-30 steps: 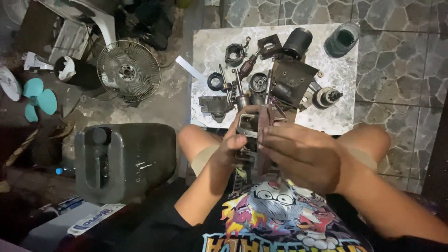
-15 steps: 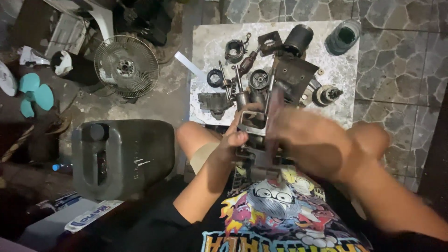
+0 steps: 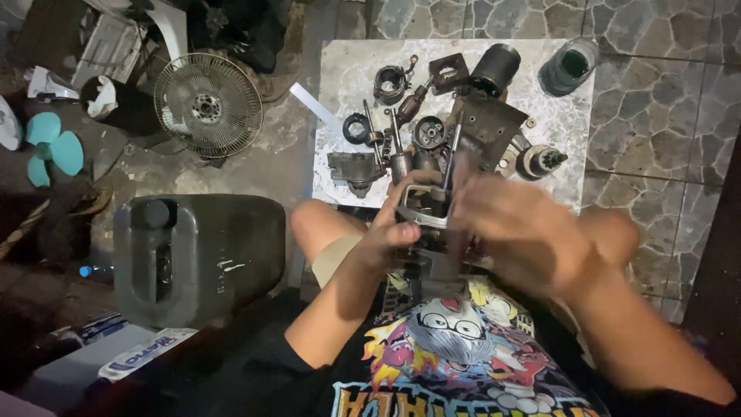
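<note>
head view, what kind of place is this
Probably an informal repair spot on a home floor or yard. A pale slab on stone paving holds scattered greasy metal motor parts; a bare fan guard and a dark plastic jerrycan sit nearby. Both hands grip a metal part.

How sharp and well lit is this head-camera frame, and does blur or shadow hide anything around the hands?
Head view: the right hand is smeared by motion blur, its fingers indistinct; the left hand is sharper, gripping a grey metal housing. The pale stone slab with dark metal parts is brightly lit and in focus. The dark plastic jerrycan sits in dim light, and the lower left corner falls into shadow.
</note>
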